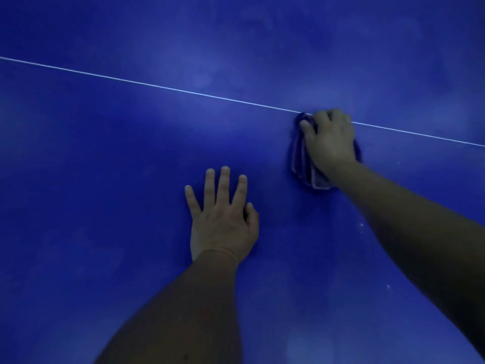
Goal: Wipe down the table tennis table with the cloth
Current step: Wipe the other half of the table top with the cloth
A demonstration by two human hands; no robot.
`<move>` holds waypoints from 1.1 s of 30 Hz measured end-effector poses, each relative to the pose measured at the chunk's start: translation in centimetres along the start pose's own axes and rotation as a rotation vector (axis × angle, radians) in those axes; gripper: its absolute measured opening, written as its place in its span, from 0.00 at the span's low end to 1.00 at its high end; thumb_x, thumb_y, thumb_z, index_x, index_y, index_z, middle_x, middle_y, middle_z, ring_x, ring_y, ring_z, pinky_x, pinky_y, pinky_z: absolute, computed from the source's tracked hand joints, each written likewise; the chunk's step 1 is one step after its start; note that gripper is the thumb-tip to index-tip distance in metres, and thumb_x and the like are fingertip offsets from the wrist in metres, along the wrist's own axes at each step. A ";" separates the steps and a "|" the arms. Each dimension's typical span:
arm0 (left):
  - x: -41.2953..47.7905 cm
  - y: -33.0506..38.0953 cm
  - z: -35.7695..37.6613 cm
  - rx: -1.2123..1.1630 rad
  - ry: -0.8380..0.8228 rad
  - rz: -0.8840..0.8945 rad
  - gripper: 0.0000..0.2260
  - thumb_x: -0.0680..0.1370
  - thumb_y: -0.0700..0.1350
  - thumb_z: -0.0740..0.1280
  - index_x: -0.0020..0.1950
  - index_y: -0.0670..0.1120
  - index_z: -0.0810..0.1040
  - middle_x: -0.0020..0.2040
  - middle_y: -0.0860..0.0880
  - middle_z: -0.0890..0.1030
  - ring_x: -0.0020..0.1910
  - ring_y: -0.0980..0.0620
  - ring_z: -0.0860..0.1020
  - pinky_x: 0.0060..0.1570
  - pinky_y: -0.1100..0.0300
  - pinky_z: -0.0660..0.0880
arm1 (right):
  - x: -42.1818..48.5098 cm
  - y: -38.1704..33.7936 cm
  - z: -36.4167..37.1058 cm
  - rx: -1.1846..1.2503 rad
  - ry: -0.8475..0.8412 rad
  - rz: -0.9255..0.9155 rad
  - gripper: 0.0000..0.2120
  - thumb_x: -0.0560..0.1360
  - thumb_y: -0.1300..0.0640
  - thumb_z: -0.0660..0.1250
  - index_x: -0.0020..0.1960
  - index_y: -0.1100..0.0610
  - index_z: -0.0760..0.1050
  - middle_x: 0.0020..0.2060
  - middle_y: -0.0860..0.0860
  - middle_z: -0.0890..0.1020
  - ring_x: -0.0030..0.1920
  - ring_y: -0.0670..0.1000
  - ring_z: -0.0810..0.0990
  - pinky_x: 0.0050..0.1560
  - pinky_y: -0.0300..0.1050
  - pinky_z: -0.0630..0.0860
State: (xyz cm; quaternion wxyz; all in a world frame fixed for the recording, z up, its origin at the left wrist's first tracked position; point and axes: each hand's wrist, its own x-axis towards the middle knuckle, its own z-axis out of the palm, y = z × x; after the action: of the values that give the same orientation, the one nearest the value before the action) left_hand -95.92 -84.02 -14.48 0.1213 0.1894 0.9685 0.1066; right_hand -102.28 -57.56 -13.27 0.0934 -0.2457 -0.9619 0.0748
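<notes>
The blue top of the table tennis table [105, 158] fills the whole view, so the room around it cannot be seen. The light is dim. A paler, hazy patch lies across the middle of the surface, and the corners are darker. A thin white line [157, 86] crosses the top on a slant, from high on the left edge down to the right edge. A few small white specks [361, 225] dot the surface at the right, beside the right forearm.

The left hand [223, 222] lies palm down on the bare table top, below the line and well apart from it. Its fingers are straight and spread, the thumb is tucked in at the side, and it holds nothing.

The right hand [331, 143] reaches further out and sits on top of the cloth [301, 164]. Its fingers are bent over the far end of the bundle and its thumb is hooked around the left edge, so it grips the cloth and presses it onto the table. The cloth is dark and bunched into folds, with paler stripes showing along its left side. It lies under the hand, and its far end touches the white line. Its near end sticks out below the wrist.
</notes>
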 end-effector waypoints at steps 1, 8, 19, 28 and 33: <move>0.0 0.0 0.0 0.010 -0.001 -0.001 0.28 0.80 0.59 0.40 0.81 0.57 0.47 0.83 0.51 0.45 0.80 0.46 0.36 0.74 0.36 0.32 | 0.5 1.7 -0.6 0.004 0.000 0.055 0.21 0.83 0.47 0.61 0.61 0.63 0.78 0.58 0.66 0.76 0.61 0.65 0.72 0.63 0.54 0.65; -0.1 0.1 -0.1 0.019 0.021 -0.002 0.29 0.80 0.59 0.43 0.81 0.56 0.53 0.83 0.50 0.49 0.81 0.47 0.41 0.75 0.37 0.34 | -10.1 6.8 -2.8 0.004 -0.049 0.183 0.24 0.84 0.42 0.58 0.75 0.51 0.70 0.73 0.58 0.68 0.76 0.60 0.62 0.77 0.65 0.49; -0.4 1.3 -1.0 0.214 0.061 0.112 0.26 0.81 0.53 0.49 0.79 0.49 0.65 0.79 0.43 0.63 0.79 0.39 0.55 0.75 0.34 0.51 | -6.5 8.5 -3.0 0.049 -0.090 0.041 0.22 0.83 0.44 0.58 0.73 0.53 0.73 0.72 0.55 0.72 0.73 0.58 0.67 0.74 0.56 0.58; -7.2 7.8 2.2 0.065 0.034 0.058 0.31 0.80 0.58 0.46 0.81 0.48 0.60 0.82 0.44 0.56 0.81 0.43 0.51 0.77 0.38 0.50 | 1.1 12.8 -2.9 0.046 -0.162 0.080 0.24 0.84 0.43 0.53 0.77 0.52 0.68 0.78 0.53 0.64 0.79 0.55 0.57 0.78 0.62 0.49; -8.0 8.4 3.6 0.109 0.029 0.015 0.30 0.81 0.60 0.46 0.82 0.50 0.53 0.83 0.46 0.50 0.82 0.45 0.45 0.78 0.39 0.44 | 0.2 12.8 -3.0 0.035 -0.173 -0.016 0.28 0.83 0.38 0.52 0.76 0.51 0.69 0.78 0.52 0.65 0.78 0.54 0.59 0.77 0.60 0.51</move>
State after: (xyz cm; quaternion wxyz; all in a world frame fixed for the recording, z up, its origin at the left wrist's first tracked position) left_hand -84.85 -78.95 -14.23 0.0959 0.2015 0.9731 0.0574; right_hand -95.94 -46.05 -12.80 0.0147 -0.2291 -0.9669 0.1117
